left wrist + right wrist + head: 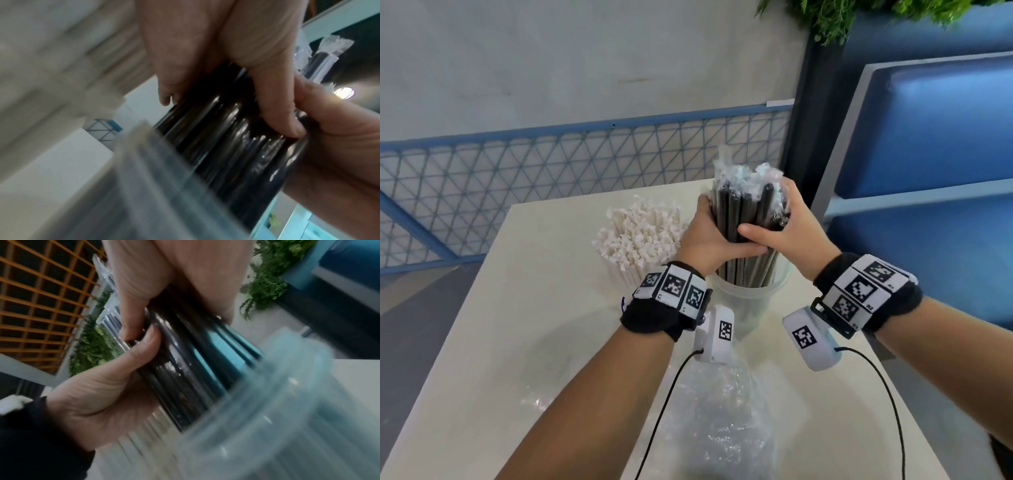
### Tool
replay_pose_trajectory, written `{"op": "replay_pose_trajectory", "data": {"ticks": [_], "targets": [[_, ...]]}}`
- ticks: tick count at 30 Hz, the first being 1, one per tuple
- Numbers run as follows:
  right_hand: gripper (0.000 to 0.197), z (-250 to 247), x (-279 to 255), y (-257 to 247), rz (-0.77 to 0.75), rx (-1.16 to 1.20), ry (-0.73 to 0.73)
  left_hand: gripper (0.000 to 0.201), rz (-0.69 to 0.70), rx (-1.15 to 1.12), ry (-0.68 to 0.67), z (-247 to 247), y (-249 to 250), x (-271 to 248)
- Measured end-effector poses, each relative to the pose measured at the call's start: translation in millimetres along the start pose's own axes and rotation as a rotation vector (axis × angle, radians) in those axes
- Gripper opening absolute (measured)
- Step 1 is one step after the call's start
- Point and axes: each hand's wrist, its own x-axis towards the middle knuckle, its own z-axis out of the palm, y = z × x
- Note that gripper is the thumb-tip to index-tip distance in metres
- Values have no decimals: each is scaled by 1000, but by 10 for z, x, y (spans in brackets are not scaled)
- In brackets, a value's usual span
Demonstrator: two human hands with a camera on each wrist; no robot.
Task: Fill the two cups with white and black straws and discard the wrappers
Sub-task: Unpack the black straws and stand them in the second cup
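Note:
A thick bundle of black straws (743,219) in clear sleeves stands with its lower ends inside a clear plastic cup (748,301) near the table's middle. My left hand (709,236) grips the bundle from the left, and my right hand (784,226) grips it from the right, thumbs overlapping at the front. Close up, the black straws (236,142) and my left hand (205,65) show above the blurred cup (156,186); the right wrist view shows my right hand (164,288) on the black straws (185,369) entering the cup (277,410). White paper-wrapped straws (640,236) stand bunched to the left; their cup is hidden.
A crumpled clear plastic wrapper (726,421) lies on the white table (517,325) in front of the cup, under my wrists. A blue mesh railing (551,178) runs behind the table, and a blue upholstered seat (928,171) stands at the right.

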Motion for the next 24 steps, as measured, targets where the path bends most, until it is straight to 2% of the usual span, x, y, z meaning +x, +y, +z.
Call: {"op": "replay_pose_trajectory", "data": {"ticks": [3, 6, 9, 13, 15, 17, 20, 22, 24], "targets": [[106, -79, 50, -103, -30, 78, -57, 94, 45, -21, -1, -44, 86, -26], [134, -146, -9, -47, 28, -43, -196, 123, 9, 29, -47, -77, -9, -90], [139, -190, -132, 125, 136, -116, -322, 131, -56, 150, -77, -82, -100, -176], [130, -136, -217, 241, 180, -162, -322, 128, -78, 213, -101, -74, -190, -160], [115, -59, -207, 287, 181, -244, -263, 122, -83, 240, -148, -48, -226, -112], [95, 21, -213, 285, 171, -292, -166, 107, -78, 247, -156, -7, -227, -98], [76, 73, -212, 227, 135, -164, -27, 90, -35, 238, -36, 18, -190, -98], [66, 58, -181, 115, 98, -32, 24, 87, 6, 147, 17, 8, -105, -96], [77, 8, -131, 9, 31, 33, 34, 90, 32, 66, 34, -11, 3, -93]]}}
